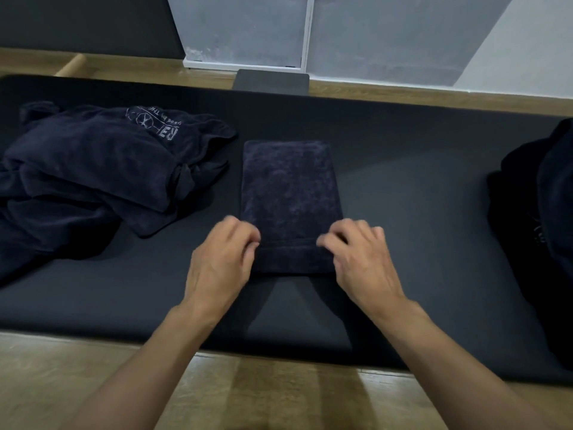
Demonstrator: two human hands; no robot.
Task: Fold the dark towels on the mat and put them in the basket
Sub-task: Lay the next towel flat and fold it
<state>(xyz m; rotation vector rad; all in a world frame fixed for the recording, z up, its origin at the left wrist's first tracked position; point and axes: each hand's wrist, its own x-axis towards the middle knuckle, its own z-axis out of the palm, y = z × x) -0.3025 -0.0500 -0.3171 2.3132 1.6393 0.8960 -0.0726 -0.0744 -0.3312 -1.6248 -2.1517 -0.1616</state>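
A dark navy towel (290,193) lies folded into a narrow rectangle in the middle of the black mat (403,212). My left hand (221,262) grips its near left corner with curled fingers. My right hand (361,259) grips the near right corner the same way. To the left lies a loose heap of dark towels (93,169), one showing white printed lettering. At the right edge a dark bulky shape (539,218) holds dark cloth; I cannot tell whether it is the basket.
The mat lies on a wooden floor (279,398). Beyond its far edge sits a small dark pad (271,82) against a grey wall panel (248,29). A wooden leg (71,66) shows at the far left.
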